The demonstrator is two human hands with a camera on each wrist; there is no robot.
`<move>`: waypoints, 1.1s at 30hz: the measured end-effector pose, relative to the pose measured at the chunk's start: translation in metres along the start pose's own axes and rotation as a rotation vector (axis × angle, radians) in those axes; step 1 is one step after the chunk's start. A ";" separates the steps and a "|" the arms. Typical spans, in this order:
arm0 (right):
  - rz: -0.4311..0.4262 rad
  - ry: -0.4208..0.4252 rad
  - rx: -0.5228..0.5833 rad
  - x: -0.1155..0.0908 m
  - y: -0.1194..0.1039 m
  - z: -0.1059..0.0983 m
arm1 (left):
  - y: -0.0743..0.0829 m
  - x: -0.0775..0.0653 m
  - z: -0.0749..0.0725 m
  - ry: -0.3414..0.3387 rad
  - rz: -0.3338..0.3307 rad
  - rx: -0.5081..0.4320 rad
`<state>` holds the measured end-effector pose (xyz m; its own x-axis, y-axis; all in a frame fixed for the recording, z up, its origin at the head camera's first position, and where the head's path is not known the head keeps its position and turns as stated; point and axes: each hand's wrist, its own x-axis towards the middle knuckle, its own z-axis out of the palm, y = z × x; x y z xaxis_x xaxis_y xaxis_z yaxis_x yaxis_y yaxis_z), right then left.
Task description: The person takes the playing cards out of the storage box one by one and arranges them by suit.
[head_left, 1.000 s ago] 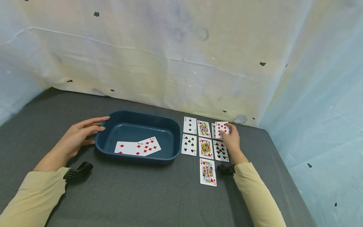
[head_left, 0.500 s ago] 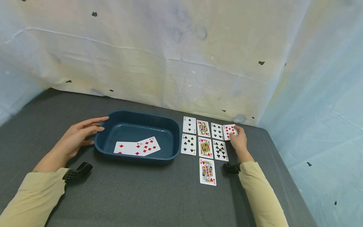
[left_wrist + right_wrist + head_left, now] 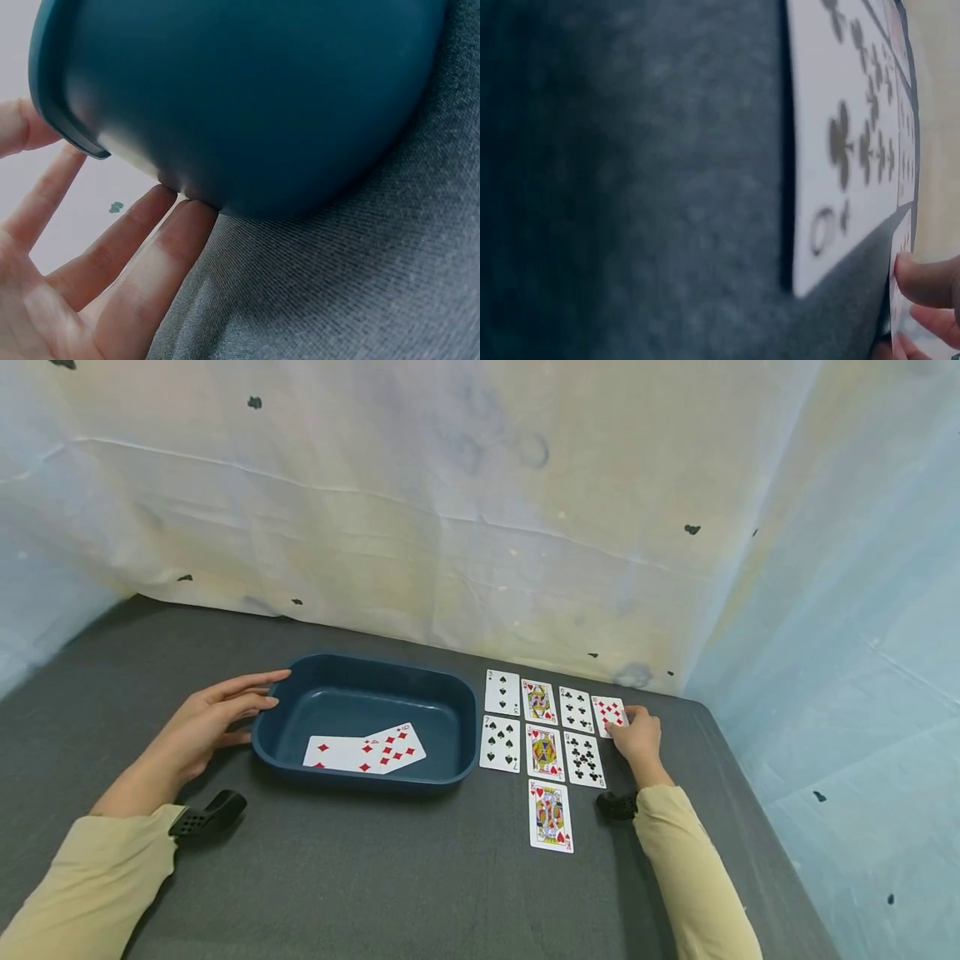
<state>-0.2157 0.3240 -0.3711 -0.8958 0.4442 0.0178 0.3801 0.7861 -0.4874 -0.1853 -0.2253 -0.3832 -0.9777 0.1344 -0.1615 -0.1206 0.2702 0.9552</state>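
Note:
My right hand (image 3: 639,739) pinches the right edge of a diamonds playing card (image 3: 610,712) at the far right end of the back row. The right wrist view shows the thumb (image 3: 922,279) on the face of that card (image 3: 900,251), with fingers at its edge. At left, my left hand (image 3: 217,714) touches the left end of a dark blue basin (image 3: 360,662) with extended fingers. In the left wrist view, fingertips (image 3: 196,214) rest against the basin's outer wall (image 3: 255,112). Inside the basin lie overlapping diamonds cards (image 3: 333,752).
Face-up cards form columns right of the basin: spades (image 3: 502,693), red hearts face cards (image 3: 540,702) and clubs (image 3: 576,710). A king of hearts (image 3: 551,816) lies nearest. A light curtain (image 3: 450,527) hangs behind the grey table (image 3: 390,877).
My right hand has moved right with the diamonds card, from over the back clubs card to a spot beside it. The back clubs card now shows fully. The left hand stays put.

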 end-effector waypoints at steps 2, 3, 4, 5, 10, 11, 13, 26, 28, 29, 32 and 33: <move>0.012 0.008 -0.026 -0.001 -0.001 0.001 | 0.000 0.000 0.000 -0.002 -0.002 -0.003; 0.013 0.018 -0.036 -0.002 -0.002 0.001 | 0.001 -0.001 0.000 -0.003 -0.004 -0.003; 0.014 0.030 -0.044 -0.002 -0.003 0.002 | 0.001 -0.001 0.000 -0.003 -0.004 -0.004; 0.010 0.042 -0.042 -0.002 -0.003 0.004 | 0.001 -0.001 0.000 -0.004 -0.005 -0.005; -0.053 0.088 0.072 -0.009 -0.017 0.012 | 0.001 -0.001 0.000 0.000 -0.002 0.000; -0.071 0.090 0.109 -0.012 -0.022 0.014 | 0.000 -0.001 0.000 -0.001 0.000 0.001; -0.100 0.092 0.168 -0.018 -0.034 0.018 | 0.000 -0.001 -0.001 -0.002 0.001 0.004; -0.227 -0.012 0.428 -0.054 -0.103 0.029 | -0.002 0.001 0.001 0.000 0.008 -0.004; -0.252 -0.037 0.463 -0.060 -0.112 0.031 | -0.001 0.001 0.001 0.000 0.009 -0.005; -0.264 -0.055 0.486 -0.063 -0.117 0.032 | -0.001 0.001 0.001 0.000 0.008 -0.006; -0.316 -0.082 0.552 -0.075 -0.133 0.035 | -0.001 0.000 0.001 -0.001 0.008 -0.006; -0.336 -0.092 0.571 -0.079 -0.138 0.036 | 0.000 0.000 0.001 -0.001 0.009 -0.005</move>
<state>-0.2059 0.1651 -0.3368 -0.9697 0.1571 0.1872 -0.0819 0.5129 -0.8545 -0.1855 -0.2246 -0.3837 -0.9785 0.1380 -0.1536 -0.1131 0.2640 0.9579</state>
